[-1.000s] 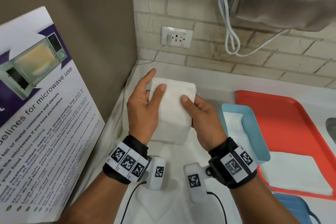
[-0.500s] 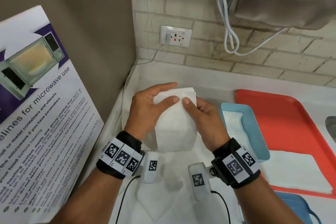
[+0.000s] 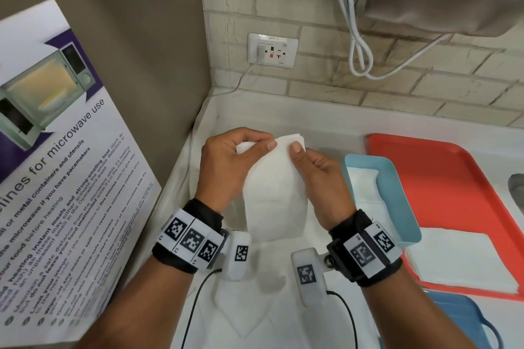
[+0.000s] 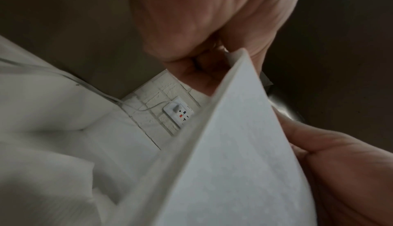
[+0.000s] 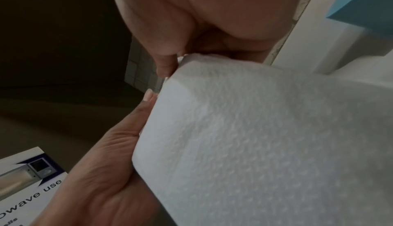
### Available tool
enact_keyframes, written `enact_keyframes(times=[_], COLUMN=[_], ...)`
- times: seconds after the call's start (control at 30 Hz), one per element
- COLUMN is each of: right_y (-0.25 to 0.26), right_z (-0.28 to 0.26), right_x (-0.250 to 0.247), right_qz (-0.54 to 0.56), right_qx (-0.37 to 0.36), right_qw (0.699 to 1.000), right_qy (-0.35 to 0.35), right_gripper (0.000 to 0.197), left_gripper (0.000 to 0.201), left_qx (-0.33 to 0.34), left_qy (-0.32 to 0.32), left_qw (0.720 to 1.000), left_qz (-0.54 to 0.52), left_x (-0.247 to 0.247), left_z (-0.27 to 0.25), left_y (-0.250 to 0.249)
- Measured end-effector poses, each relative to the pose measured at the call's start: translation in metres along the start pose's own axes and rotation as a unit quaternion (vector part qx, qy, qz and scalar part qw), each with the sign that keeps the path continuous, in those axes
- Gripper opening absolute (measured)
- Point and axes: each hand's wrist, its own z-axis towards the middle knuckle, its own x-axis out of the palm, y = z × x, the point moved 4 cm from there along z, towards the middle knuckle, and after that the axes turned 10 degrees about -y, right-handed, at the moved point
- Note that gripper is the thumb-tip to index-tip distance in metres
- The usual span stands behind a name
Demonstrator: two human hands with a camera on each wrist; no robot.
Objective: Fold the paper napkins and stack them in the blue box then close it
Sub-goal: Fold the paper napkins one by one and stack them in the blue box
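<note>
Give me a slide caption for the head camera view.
Both hands, left hand and right hand, pinch a folded napkin beside the blue box.

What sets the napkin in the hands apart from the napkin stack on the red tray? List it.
The held napkin is lifted and bent over, pinched by the left hand and right hand; the tray stack lies flat, untouched. The held napkin looks narrow; the tray stack spreads wide, overhanging the red tray. Both are white paper.
</note>
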Motion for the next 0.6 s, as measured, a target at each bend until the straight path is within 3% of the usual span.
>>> enact_keyframes(times=[0.13,0.2,0.23,0.33,0.37,0.43,0.53,0.6], right_y=[0.005,0.006,0.006,0.006,0.006,0.008,0.013,0.015], right_z=[0.002,0.005,0.007,0.010,0.011,0.012,0.010,0.006], right_x=[0.002,0.003,0.004,0.003,0.003,0.006,0.010,0.007], right_qz=[-0.010,-0.018,-0.015,0.012,0.017,0.015,0.020,0.024], right_qx=[-0.024,-0.036,-0.037,-0.029,-0.028,-0.033,-0.036,-0.013], right_qw=[1.000,0.999,0.999,0.998,0.998,0.997,0.997,0.997], right_qy=[0.000,-0.007,-0.013,-0.048,-0.059,-0.071,-0.068,-0.075], right_gripper=[0.028,0.026,0.027,0.028,0.028,0.027,0.022,0.029], left_gripper=[0.008,0.021,0.035,0.062,0.060,0.043,0.031,0.028], left_qx=[-0.001,0.013,-0.008,-0.188,-0.211,-0.190,-0.141,-0.129], left_qy=[-0.003,-0.008,-0.002,0.093,0.135,0.169,0.124,0.076], left_qw=[1.000,0.999,0.999,0.976,0.966,0.966,0.980,0.985], left_qz=[0.011,0.033,0.031,-0.051,-0.061,-0.054,-0.066,-0.087], left_x=[0.001,0.002,0.002,0.005,0.007,0.009,0.006,-0.002], left_z=[0.000,0.000,0.001,-0.009,-0.016,-0.023,-0.021,-0.015], left_y=[-0.001,-0.002,-0.001,0.011,0.013,0.016,0.023,0.024])
